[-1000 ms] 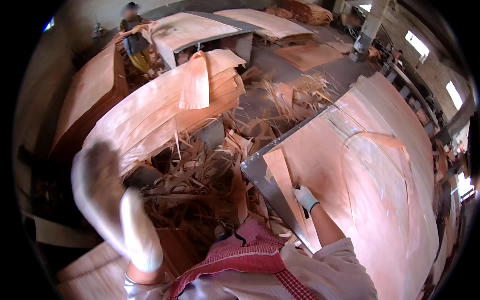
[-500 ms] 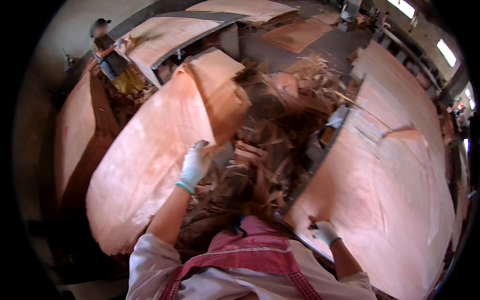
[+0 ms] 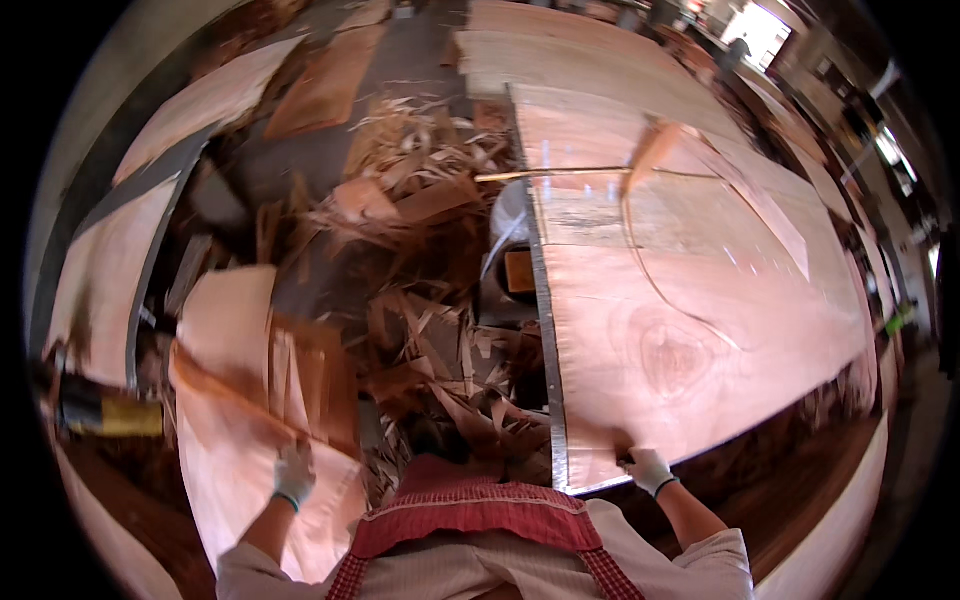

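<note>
My left hand (image 3: 293,472), in a white glove with a green cuff, is closed on the raised edge of a pinkish veneer sheet (image 3: 225,495) at the lower left. Motion blurs its fingers, and the edge hides part of them. Under that edge lie browner sheets (image 3: 320,375). My right hand (image 3: 648,468), gloved too, is at the near edge of a large veneer sheet (image 3: 620,330) covering the right table. Its fingers are closed around something small and dark that I cannot make out. A thin light-coloured stick (image 3: 570,171) lies across this sheet, beside a torn, lifted flap (image 3: 735,185).
Veneer scraps (image 3: 425,345) heap between the two sides, around a dark bin-like box (image 3: 508,290). A metal strip (image 3: 545,330) edges the right table. At far left stands another sheet-covered table (image 3: 105,270), with part of a person in yellow (image 3: 130,417) beside it.
My view has swung to the right, so the left sheet sits lower and farther left. The left hand appears lower, still at the sheet's edge. My right hand remains at the right table's near edge.
</note>
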Action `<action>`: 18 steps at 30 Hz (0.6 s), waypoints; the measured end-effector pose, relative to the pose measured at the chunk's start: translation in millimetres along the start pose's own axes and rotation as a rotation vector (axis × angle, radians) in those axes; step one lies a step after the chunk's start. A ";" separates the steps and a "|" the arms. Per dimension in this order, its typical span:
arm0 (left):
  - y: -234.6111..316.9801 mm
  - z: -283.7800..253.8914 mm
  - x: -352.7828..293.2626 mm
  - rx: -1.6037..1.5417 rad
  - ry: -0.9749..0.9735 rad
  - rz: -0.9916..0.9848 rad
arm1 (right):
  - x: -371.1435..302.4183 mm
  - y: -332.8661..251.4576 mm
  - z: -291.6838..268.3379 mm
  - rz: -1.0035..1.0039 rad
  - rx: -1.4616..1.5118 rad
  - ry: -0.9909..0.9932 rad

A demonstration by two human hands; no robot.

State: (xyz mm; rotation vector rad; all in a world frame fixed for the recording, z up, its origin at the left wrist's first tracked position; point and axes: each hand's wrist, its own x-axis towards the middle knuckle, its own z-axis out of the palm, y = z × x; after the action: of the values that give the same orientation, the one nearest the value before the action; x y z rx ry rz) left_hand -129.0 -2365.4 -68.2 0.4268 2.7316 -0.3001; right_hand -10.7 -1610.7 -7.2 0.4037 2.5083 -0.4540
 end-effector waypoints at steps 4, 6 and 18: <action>-8.2 2.1 17.0 -0.034 -0.293 0.026 | -16.1 -72.8 -30.9 0.357 0.547 0.147; -11.0 -7.8 42.4 -0.154 -0.445 -0.060 | -5.6 -99.7 -34.8 0.325 0.707 0.275; 63.3 -364.6 303.1 -0.690 0.074 0.462 | 270.3 -111.0 -225.6 0.192 0.443 1.075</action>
State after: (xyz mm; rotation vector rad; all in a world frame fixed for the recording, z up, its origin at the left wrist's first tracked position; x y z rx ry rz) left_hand -492.5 -2135.0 140.3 0.8327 2.4877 0.7592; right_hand -374.0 -1569.7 43.3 1.3400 3.2953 -0.8900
